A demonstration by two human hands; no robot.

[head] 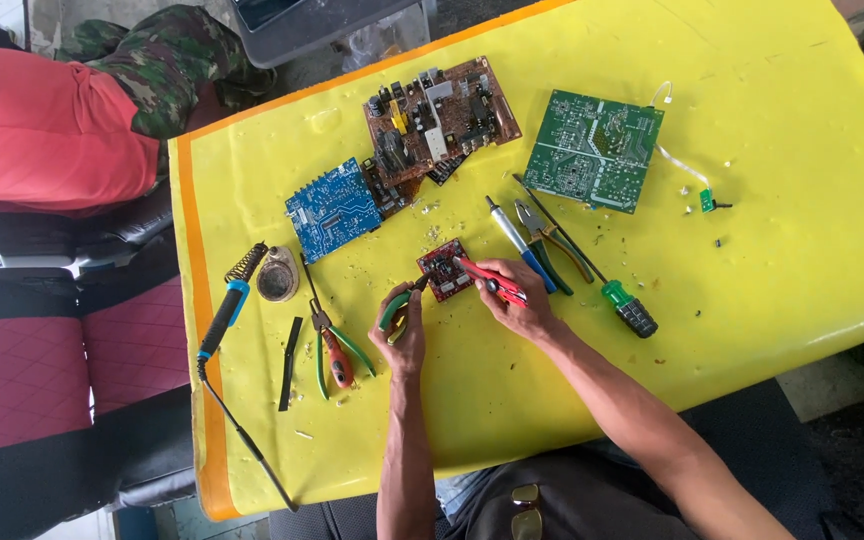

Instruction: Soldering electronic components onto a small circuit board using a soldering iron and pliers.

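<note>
L hand (402,335) was closed round green-handled pliers (395,310), nose of the tool touching the left edge of a small red circuit board (445,269) just ahead of the fingers. R hand (520,308) was wrapped round a red-handled tool (487,279), its tip resting on the same red board, just to the L of the R knuckles. Board lay flat on the yellow bench (752,250), between the two hands and slightly beyond them. Couldn't tell what kind of tip the red tool had, too small.

Just right of the R hand: a blue-handled screwdriver (519,244), a pair of combination pliers (549,240) and a long green-handled screwdriver (628,309), all lying side by side at a slant, the last one's handle near the R wrist. Left of the L hand: red-and-green cutters (335,352) flat on the bench, then a black strip (290,363), and further left a blue-handled soldering iron (224,318) w/ its cable trailing toward the near edge. Beyond that iron, a coil stand (246,263) and a round tin (277,280).

Well ahead of both hands: a blue board (333,209), a brown board (440,115) packed w/ components, and to the far right a green board (592,150) w/ a white lead running to a tiny green piece (707,200). Small scraps dotted the bench round the red board. Far left of the L hand, off the bench, another person in a red top (47,130) sat on a seat.
</note>
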